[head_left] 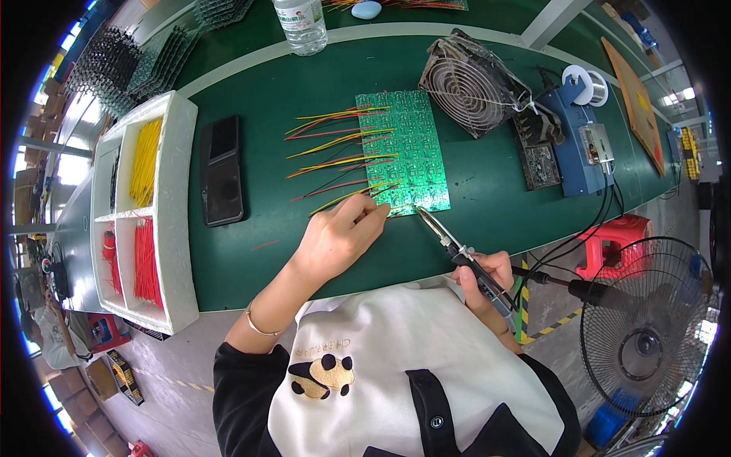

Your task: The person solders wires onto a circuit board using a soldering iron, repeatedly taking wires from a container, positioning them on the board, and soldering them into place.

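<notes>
Burn risk at the board (419, 148)

The board lay on the counter (282, 266), wires (343, 163) reaching past its left side. The right hand (474, 293) gripped the iron (457, 251), tip at the lower edge. The left hand (340, 232) was narrowed at the lower-left corner; any hold was unclear. A slipping iron could have burned it; a bump could have shifted wires.

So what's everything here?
Table: one, green, centre
Circuit panel: one, green, mid-table
Loose wires: many, multicoloured, panel's left edge
Sectioned tray: one, white, left
Handheld device: one, black, beside tray
Square fan: one, grey, right of panel
Machine: one, blue, right
Reel: one, white, on machine
Bottle: one, clear, far edge
Standing fan: one, black, lower right
Background clutter: uncounted, mixed, edges
Soldering iron: one, dark, tip at panel
Left fingers: one hand, bare, panel's near edge
Right fingers: one hand, bare, on iron
</notes>
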Demonstrator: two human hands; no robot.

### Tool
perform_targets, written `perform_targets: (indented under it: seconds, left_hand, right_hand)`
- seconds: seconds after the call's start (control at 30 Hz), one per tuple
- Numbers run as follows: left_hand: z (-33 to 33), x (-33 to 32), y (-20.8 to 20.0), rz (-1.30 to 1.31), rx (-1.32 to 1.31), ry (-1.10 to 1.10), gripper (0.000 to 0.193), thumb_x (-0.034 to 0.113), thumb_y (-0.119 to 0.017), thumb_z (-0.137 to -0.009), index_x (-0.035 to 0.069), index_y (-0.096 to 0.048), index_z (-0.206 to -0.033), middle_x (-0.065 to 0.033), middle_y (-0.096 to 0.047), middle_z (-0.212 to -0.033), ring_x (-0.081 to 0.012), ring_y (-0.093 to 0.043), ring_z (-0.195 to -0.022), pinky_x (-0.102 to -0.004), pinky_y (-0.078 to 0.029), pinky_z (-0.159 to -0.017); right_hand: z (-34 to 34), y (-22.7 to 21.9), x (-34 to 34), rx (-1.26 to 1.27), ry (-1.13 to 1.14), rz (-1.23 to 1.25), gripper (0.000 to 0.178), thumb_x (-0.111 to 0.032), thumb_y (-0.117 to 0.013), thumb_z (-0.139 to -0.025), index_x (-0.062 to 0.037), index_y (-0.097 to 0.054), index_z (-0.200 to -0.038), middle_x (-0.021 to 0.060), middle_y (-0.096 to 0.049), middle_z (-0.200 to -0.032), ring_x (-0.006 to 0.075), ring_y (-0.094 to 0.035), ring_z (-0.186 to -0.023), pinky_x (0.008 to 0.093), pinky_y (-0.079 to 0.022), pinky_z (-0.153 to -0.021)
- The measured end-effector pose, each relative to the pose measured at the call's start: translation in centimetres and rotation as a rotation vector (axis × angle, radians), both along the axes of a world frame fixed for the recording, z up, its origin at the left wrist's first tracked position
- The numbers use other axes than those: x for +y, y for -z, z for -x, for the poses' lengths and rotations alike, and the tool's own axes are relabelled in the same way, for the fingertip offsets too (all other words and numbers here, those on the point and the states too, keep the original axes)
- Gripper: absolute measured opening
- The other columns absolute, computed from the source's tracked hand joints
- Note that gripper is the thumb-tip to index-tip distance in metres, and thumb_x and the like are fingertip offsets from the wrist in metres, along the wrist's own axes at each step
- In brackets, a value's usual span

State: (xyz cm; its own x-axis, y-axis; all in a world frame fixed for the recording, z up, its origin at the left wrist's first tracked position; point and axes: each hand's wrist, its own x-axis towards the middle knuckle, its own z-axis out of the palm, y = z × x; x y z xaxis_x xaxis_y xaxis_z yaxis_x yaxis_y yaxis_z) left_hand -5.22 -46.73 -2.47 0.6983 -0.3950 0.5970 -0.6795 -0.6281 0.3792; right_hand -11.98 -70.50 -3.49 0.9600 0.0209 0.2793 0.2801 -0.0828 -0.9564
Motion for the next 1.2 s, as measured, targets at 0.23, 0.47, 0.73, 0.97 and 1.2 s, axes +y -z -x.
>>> perform_targets:
  seconds: [0.23, 0.47, 0.73, 0.97, 1.2]
  left_hand:
    - [0.08, 0.06, -0.28, -0.007, 0.039, 0.006, 0.022, -0.004, -0.068, -0.064, 0.000, -0.064, -0.085, -0.0058, -0.051, -0.074, -0.0145, -0.056, -0.055, -0.0262, -0.046, -0.044]
    - [0.06, 0.08, -0.21, -0.001, 0.042, 0.008, 0.022, -0.005, -0.068, -0.064, 0.001, -0.064, -0.086, -0.0055, -0.051, -0.074, -0.0142, -0.056, -0.055, -0.0263, -0.046, -0.044]
    - [0.04, 0.24, 0.03, -0.010, 0.034, 0.003, 0.023, -0.002, -0.066, -0.064, 0.002, -0.062, -0.086, -0.0042, -0.049, -0.074, -0.0138, -0.056, -0.058, -0.0250, -0.046, -0.043]
    - [-0.02, 0.20, 0.08, -0.006, 0.052, 0.007, 0.023, -0.003, -0.065, -0.064, 0.002, -0.063, -0.087, -0.0047, -0.050, -0.075, -0.0135, -0.056, -0.057, -0.0248, -0.046, -0.043]
    - [-0.07, 0.17, -0.06, 0.007, 0.057, 0.009, 0.023, -0.003, -0.065, -0.064, 0.001, -0.062, -0.086, -0.0049, -0.050, -0.075, -0.0137, -0.056, -0.057, -0.0252, -0.046, -0.043]
  right_hand:
    - [-0.03, 0.02, -0.15, 0.031, 0.005, 0.021, 0.021, -0.002, -0.062, -0.078, 0.0012, -0.043, -0.086, 0.0110, -0.060, -0.067, 0.0094, -0.056, -0.056, 0.0208, -0.044, -0.052]
    - [0.02, -0.29, -0.07, 0.049, 0.016, 0.051, 0.020, -0.002, -0.063, -0.078, 0.0013, -0.044, -0.084, 0.0104, -0.060, -0.066, 0.0086, -0.056, -0.055, 0.0200, -0.043, -0.051]
    - [0.24, -0.41, -0.20, 0.087, 0.021, 0.042, 0.022, -0.004, -0.063, -0.079, 0.0009, -0.043, -0.086, 0.0115, -0.061, -0.067, 0.0096, -0.058, -0.057, 0.0214, -0.045, -0.053]
    - [0.17, -0.42, -0.28, 0.121, 0.022, 0.065, 0.022, -0.004, -0.063, -0.079, 0.0015, -0.043, -0.086, 0.0117, -0.062, -0.068, 0.0093, -0.058, -0.058, 0.0214, -0.046, -0.055]
    - [0.21, -0.05, -0.32, 0.108, 0.027, 0.050, 0.023, -0.004, -0.064, -0.078, 0.0016, -0.043, -0.086, 0.0116, -0.063, -0.069, 0.0090, -0.059, -0.058, 0.0207, -0.046, -0.055]
